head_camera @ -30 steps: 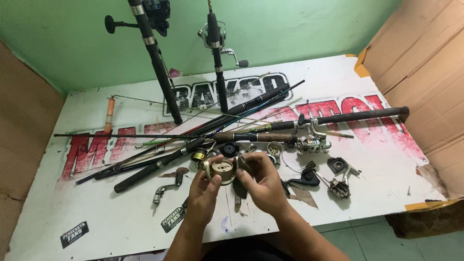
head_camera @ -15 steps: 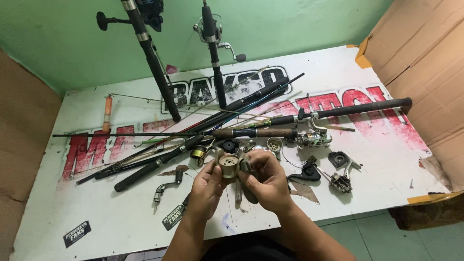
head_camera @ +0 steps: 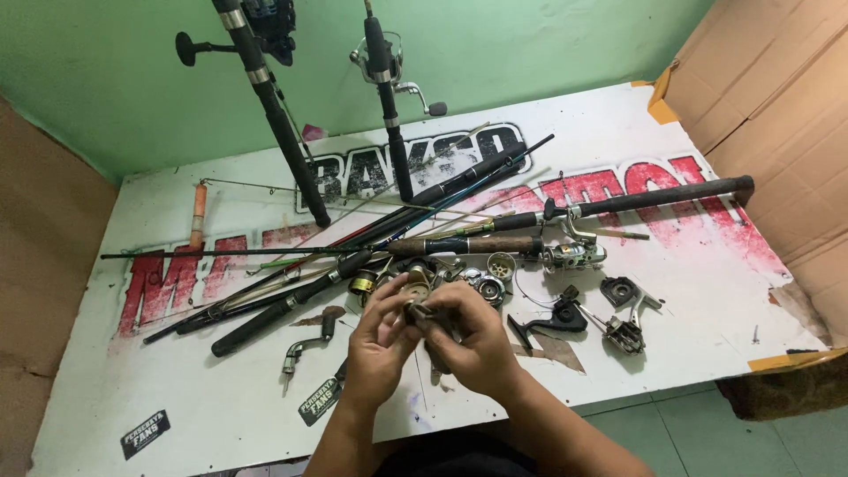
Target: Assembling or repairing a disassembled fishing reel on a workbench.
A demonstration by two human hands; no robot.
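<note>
Both hands, the left hand [head_camera: 378,340] and the right hand [head_camera: 473,336], pinch a small dark metal reel part [head_camera: 417,310] with fingers closed tight, and it could slip and fall among the loose little reel pieces [head_camera: 481,281] on the white table [head_camera: 689,265].

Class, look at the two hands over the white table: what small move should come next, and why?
Probably steady the small reel part with the left hand while the right hand seats it; both hands already pinch it together above the table, and loose reel parts lie just beyond.

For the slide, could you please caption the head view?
Both hands, left hand and right hand, hold a small reel part above a white table strewn with fishing rods.
</note>
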